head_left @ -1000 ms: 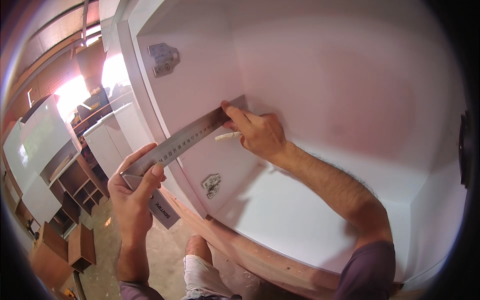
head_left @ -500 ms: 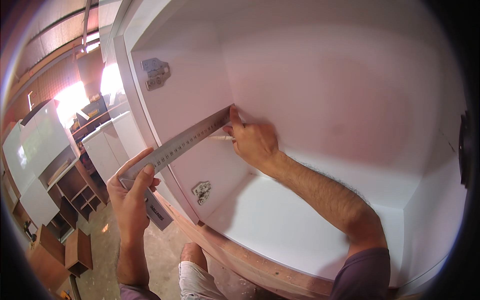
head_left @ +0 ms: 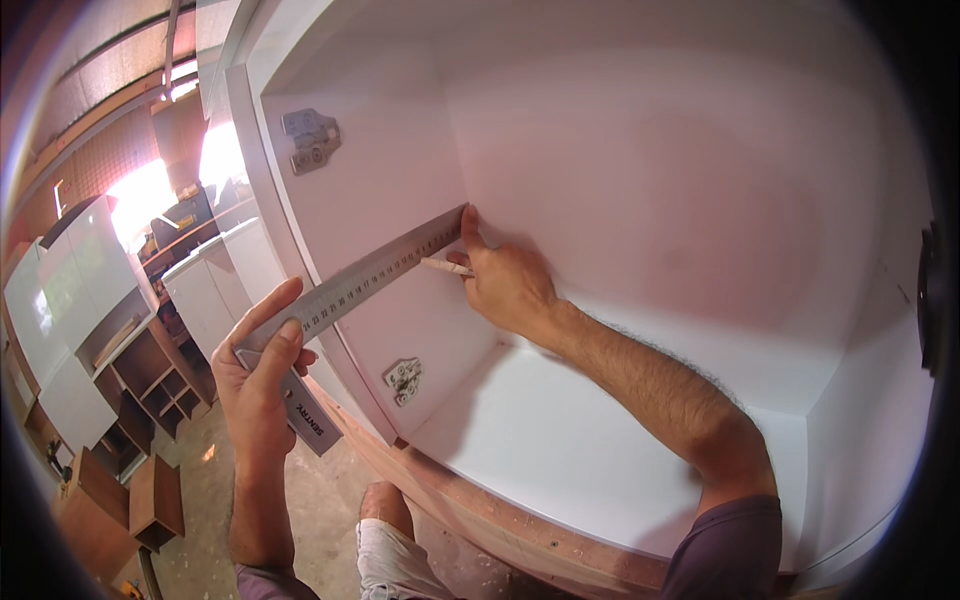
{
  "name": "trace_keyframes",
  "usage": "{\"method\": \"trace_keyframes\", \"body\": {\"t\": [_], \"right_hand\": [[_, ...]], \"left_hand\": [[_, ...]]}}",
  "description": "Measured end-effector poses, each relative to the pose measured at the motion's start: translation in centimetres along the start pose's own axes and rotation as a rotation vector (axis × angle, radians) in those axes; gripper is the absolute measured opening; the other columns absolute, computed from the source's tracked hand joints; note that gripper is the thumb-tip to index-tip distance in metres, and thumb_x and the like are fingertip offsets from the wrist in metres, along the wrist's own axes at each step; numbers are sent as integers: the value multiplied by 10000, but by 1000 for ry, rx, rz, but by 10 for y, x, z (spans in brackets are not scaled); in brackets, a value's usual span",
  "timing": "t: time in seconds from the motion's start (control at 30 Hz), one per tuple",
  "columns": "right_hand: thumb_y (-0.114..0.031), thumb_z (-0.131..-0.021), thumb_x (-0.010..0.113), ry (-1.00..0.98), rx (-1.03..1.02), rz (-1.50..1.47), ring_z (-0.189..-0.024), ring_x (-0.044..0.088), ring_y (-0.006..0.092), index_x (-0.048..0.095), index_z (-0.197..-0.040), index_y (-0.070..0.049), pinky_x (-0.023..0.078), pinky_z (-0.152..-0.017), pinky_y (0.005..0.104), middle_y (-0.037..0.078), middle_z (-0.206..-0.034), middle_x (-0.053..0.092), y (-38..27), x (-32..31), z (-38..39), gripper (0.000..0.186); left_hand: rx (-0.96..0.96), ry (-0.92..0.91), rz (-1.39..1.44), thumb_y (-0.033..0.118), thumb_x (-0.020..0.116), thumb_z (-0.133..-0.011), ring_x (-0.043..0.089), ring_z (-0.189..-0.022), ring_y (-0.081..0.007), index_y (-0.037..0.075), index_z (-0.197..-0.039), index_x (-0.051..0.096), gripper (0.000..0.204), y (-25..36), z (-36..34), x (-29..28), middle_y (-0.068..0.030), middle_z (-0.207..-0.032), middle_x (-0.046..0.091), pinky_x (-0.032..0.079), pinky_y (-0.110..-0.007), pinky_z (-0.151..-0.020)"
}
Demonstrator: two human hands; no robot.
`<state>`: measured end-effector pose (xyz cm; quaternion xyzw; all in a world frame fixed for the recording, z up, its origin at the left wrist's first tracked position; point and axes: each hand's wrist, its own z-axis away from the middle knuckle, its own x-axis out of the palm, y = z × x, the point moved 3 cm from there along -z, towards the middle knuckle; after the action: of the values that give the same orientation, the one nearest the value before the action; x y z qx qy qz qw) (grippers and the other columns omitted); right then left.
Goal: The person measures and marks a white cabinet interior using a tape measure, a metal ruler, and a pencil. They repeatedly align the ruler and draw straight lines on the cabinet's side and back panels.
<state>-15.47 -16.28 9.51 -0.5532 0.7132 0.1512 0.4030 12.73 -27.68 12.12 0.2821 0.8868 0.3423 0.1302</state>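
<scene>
A metal try square (head_left: 372,274) with a marked blade lies slantwise against the left inner wall (head_left: 390,150) of a white cabinet. My left hand (head_left: 258,390) is closed around its corner, thumb on the blade, with the grey stock hanging below the fingers. Inside the cabinet, my right hand (head_left: 512,288) presses its index finger on the blade's far end, by the back corner. A thin whitish pencil (head_left: 446,267) is held in that same hand, its tip close to the blade's lower edge. Two metal hinges are fixed to this wall, the upper hinge (head_left: 311,142) and the lower hinge (head_left: 404,381).
The cabinet's white bottom panel (head_left: 600,450) and wooden front edge (head_left: 520,520) run below my right arm. Beyond the cabinet at left stand white cabinets (head_left: 70,320), brown wooden boxes (head_left: 157,502) and an open shelf unit (head_left: 165,395) on a concrete floor (head_left: 310,510).
The pencil in my right hand has tilted, and its tip has come up nearer the blade's edge. The try square and my left hand have shifted only slightly.
</scene>
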Motion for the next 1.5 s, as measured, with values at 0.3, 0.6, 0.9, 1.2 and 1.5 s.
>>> {"method": "trace_keyframes", "body": {"t": [0.3,0.6,0.9,1.2,1.5], "right_hand": [[-72,-969,572,35,-44,7,-665,746,281,215,-1611,160,626,-653,421,66,-995,819,-4,-10,4,771],[-102,-950,601,184,-90,-59,-553,680,302,235,-1628,115,568,-579,446,136,-662,691,1,-2,2,801],[-53,-955,582,2,-17,-7,-596,715,279,188,-1624,149,604,-588,422,92,-902,804,-5,-10,5,802],[-100,-943,613,94,-17,-45,-563,679,320,280,-1631,88,551,-574,451,154,-702,707,2,-4,1,787],[-295,-1077,572,475,-70,-478,-632,706,346,661,-1014,-16,534,-589,490,155,-662,671,-5,-47,-13,299]], "left_hand": [[2,13,-12,113,715,-966,639,-707,-74,8,-1320,746,370,-2,-1,0,-69,-1008,768,523,-222,-673],[25,16,9,106,718,-974,648,-711,-79,5,-1309,750,352,0,-2,3,-77,-1031,776,532,-233,-673],[22,29,9,130,725,-953,608,-691,-69,-3,-1334,731,404,-5,-2,1,-66,-983,754,497,-225,-651],[25,14,31,129,722,-969,653,-707,-78,-4,-1309,746,366,-2,-2,1,-78,-1012,776,532,-226,-674],[29,20,-9,132,717,-966,625,-690,-67,-4,-1322,738,382,-3,-2,1,-66,-997,768,505,-220,-645]]}}
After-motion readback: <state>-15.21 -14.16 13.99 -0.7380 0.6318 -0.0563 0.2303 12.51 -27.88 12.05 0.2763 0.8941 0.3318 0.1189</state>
